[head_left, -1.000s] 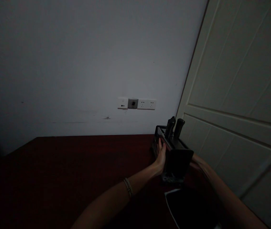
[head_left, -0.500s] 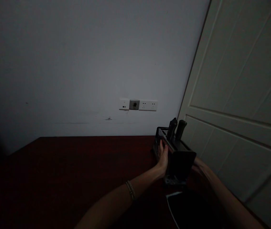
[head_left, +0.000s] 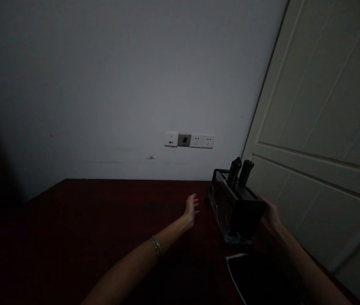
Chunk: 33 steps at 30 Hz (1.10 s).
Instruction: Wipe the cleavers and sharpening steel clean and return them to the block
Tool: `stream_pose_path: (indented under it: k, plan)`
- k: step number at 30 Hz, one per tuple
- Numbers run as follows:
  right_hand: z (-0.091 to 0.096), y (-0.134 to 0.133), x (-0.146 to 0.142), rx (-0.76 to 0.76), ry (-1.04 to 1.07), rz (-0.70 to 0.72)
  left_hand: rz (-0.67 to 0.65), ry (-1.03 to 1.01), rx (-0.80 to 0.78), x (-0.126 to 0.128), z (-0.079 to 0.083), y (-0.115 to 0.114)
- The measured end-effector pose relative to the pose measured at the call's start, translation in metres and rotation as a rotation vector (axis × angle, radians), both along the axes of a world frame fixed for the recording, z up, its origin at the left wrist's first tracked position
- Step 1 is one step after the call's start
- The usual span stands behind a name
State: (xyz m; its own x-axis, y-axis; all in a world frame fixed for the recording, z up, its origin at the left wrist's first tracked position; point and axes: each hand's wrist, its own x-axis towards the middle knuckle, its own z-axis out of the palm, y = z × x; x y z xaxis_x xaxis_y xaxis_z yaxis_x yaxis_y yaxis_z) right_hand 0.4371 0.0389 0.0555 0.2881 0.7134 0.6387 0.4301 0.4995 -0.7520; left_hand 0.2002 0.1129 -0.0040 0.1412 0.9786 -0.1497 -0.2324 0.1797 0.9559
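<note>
A dark knife block (head_left: 246,216) stands on the table at the right, with two black handles (head_left: 240,171) rising from its slotted top. My left hand (head_left: 192,209) is to the left of the block, apart from it, fingers loosely spread and holding nothing. At the block's right side is my right hand (head_left: 271,214); its fingers are hidden behind the block, so their grip does not show. A flat black thing with a pale edge (head_left: 262,275) lies in front of the block, too dark to make out.
The dark red table (head_left: 113,228) reaches back to a grey wall with a row of sockets and a switch (head_left: 189,140). Close by on the right stands a pale panelled door or cabinet front (head_left: 319,118). The light is dim.
My left hand has come off the block's left side and moved left. My right hand stays at the block's right side. The view has shifted slightly left.
</note>
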Motion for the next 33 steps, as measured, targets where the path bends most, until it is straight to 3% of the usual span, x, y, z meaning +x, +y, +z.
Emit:
stream_pose_path:
  k: [2,5,9,11,13,16,21,24,26,33]
  plan:
    - [0.009,0.004,0.020,-0.116,0.333,0.072,0.078,0.054,0.027,-0.032,-0.007,0.011]
    - [0.035,-0.006,0.037,-0.048,0.600,0.097,0.207,0.167,0.085,-0.085,-0.016,0.026]
    - [0.082,-0.038,0.008,0.263,0.484,0.010,0.347,0.351,0.158,-0.151,-0.023,0.039]
    - [0.097,-0.054,-0.030,0.317,0.309,0.065,0.387,0.449,0.203,-0.178,-0.026,0.041]
    - [0.098,-0.064,-0.077,0.329,0.158,0.112,0.393,0.548,0.261,-0.199,-0.030,0.038]
    - [0.074,-0.063,-0.148,0.141,-0.238,0.237,0.338,0.696,0.359,-0.220,-0.036,0.030]
    - [-0.010,-0.029,-0.226,-0.119,-0.762,0.403,0.161,0.929,0.505,-0.222,-0.046,0.017]
    - [-0.054,-0.009,-0.243,-0.350,-0.978,0.386,0.059,1.038,0.559,-0.215,-0.050,0.011]
    - [-0.073,-0.002,-0.245,-0.464,-1.027,0.368,0.020,1.085,0.574,-0.212,-0.052,0.008]
    - [-0.092,0.003,-0.243,-0.445,-0.982,0.336,-0.048,1.292,0.634,-0.214,-0.054,0.009]
